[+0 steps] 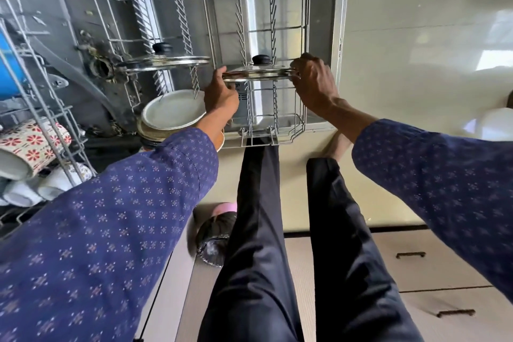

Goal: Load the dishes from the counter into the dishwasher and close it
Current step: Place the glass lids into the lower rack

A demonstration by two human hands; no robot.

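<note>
The left hand (220, 91) grips the left edge of a glass lid (258, 73) with a steel rim, fingers curled round the rim. The right hand (312, 80) grips the opposite edge of the same lid, its fingers hooked over the top. Between them the lid is held roughly level, its black knob (261, 59) pointing up, just above the tines of the lower rack (302, 122) of the open dishwasher.

Taking that rack as the landmark: a second lid (163, 61) with a black knob sits among the tines in the rack's left half, level with the held one and apart from it. Nearer the person than that second lid, a stack of pale plates (173, 110) leans at the rack's front left corner, partly behind the left forearm. Further left of the rack, the upper rack (41, 108) carries a cup with a red flower pattern (30, 144) lying on its side, several white cups (33, 191) beside it, and something blue (9, 64). To the right of the rack lies a pale glossy floor (416, 64). Both arms wear dark blue patterned sleeves (111, 216).
</note>
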